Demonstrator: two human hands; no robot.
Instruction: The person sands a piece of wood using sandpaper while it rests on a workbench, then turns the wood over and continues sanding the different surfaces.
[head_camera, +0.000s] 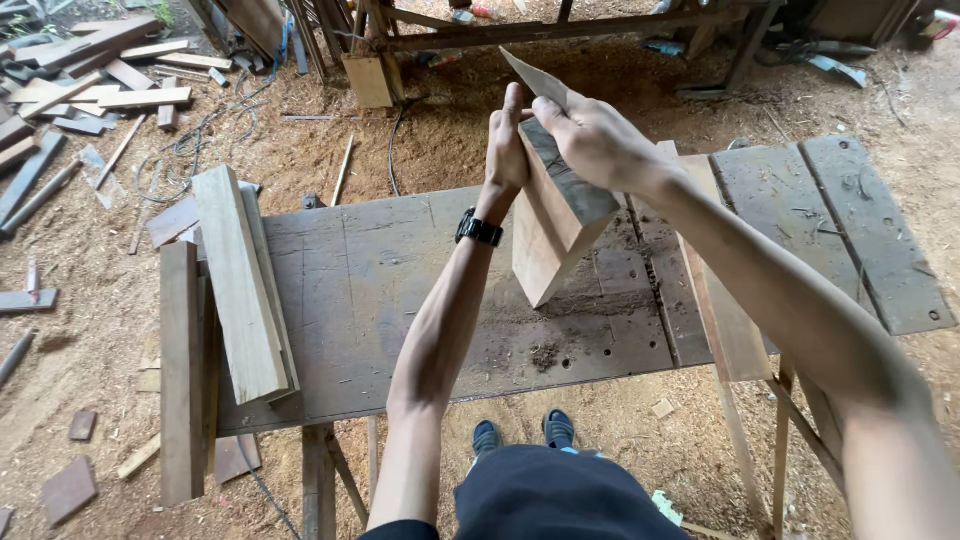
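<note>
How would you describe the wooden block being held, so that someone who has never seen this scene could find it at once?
Start at the worn grey workbench over the sawdust floor. Near its middle, a thick pale wooden block stands tilted on one corner, with the left hand and right hand at its top. Unlike the flat planks at the bench's left end, it is raised and hand-held.

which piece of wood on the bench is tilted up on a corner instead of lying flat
The thick block between both hands, left hand and right hand at its top. It stands on one lower corner; the long planks at the bench's left end lie flat.
</note>
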